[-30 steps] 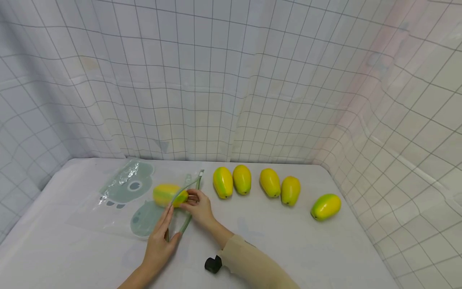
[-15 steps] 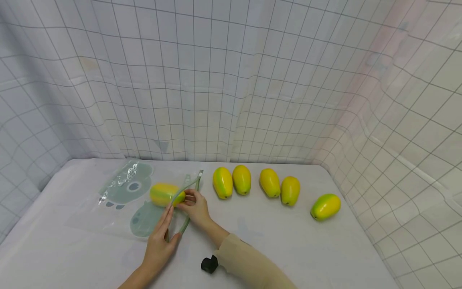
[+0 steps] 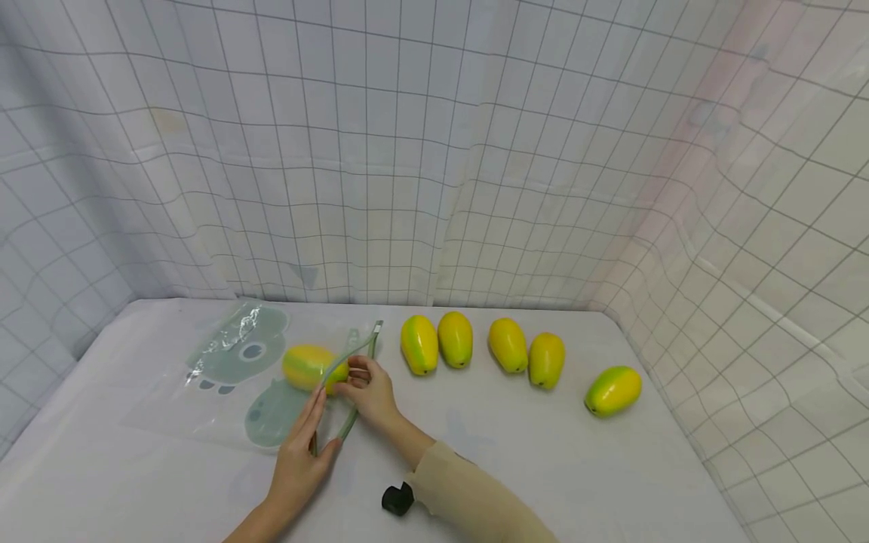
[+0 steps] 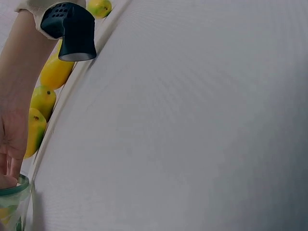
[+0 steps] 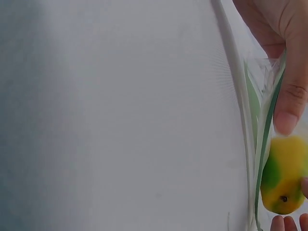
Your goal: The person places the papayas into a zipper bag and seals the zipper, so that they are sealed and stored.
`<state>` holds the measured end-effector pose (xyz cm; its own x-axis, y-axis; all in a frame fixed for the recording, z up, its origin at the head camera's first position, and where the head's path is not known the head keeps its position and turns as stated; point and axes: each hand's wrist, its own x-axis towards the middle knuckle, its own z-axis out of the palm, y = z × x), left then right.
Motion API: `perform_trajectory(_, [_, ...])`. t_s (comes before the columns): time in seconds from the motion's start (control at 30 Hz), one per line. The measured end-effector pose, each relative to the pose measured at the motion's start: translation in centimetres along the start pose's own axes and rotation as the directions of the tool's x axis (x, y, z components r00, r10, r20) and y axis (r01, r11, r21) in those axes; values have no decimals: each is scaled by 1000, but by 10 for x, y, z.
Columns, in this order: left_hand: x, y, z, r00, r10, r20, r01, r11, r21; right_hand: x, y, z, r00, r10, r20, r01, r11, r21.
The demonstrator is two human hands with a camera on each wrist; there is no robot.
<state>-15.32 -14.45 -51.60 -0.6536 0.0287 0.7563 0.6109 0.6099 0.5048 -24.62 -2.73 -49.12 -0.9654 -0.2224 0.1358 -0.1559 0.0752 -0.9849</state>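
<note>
A clear plastic zip bag (image 3: 265,339) with grey-green cartoon print lies flat on the left, its green-edged mouth spread towards the right. At that mouth my left hand (image 3: 299,456) holds the rim, thumb apart from the long fingers. One yellow-green mango (image 3: 308,366) lies mostly inside, blurred through the plastic. My right hand (image 3: 373,396) reaches in at the mouth, its bent fingers and thumb about the mango's near end. The right wrist view shows that end of the mango (image 5: 284,178) beside the green rim, with fingertips (image 5: 288,224) close below it.
Several more mangoes lie in a loose row to the right of the bag: a close pair (image 3: 437,341), another pair (image 3: 526,353) and a single mango (image 3: 613,391) at far right. A black wrist camera (image 3: 397,499) sits by the right sleeve. Gridded curtains (image 3: 434,188) surround the table.
The mango and my right hand have shifted slightly left, further into the bag, then stayed nearly still. My left hand keeps its place on the rim.
</note>
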Motion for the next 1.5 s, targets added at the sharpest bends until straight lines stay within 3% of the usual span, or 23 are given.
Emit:
perform_trajectory(0.3, [-1, -1, 0, 1000, -3, -3, 3, 1000, 9, -11, -16, -23, 998, -66, -2, 66, 994, 87])
perform_trajectory(0.47, [-1, -1, 0, 1000, -9, -1, 9, 1000, 5, -23, -36, -42, 999, -39, -23, 42, 987, 156])
perform_trajectory(0.6, [-1, -1, 0, 1000, -14, 2, 14, 1000, 3, -29, -44, -59, 998, -23, -61, 32, 987, 156])
perform_trajectory(0.8, [-2, -1, 0, 1000, -12, 2, 12, 1000, 0, -32, -51, -86, 985, -57, -161, 86, 980, 178])
perform_trajectory(0.97, [-2, -2, 0, 1000, -5, 3, 5, 1000, -2, -35, -49, -112, 962, -112, -251, 145, 982, 117])
perform_trajectory(1.17, [-2, -1, 0, 1000, 7, -1, -7, 1000, 2, -33, -32, -151, 921, -138, -364, 176, 982, 74])
perform_trajectory(1.4, [-3, 0, -1, 1000, -9, 5, 9, 1000, 2, -38, -24, -193, 872, -101, -478, 153, 986, 70])
perform_trajectory(1.5, [-3, -1, -1, 1000, 4, -1, -4, 1000, 1, -40, -21, -210, 840, -94, -535, 150, 987, 63])
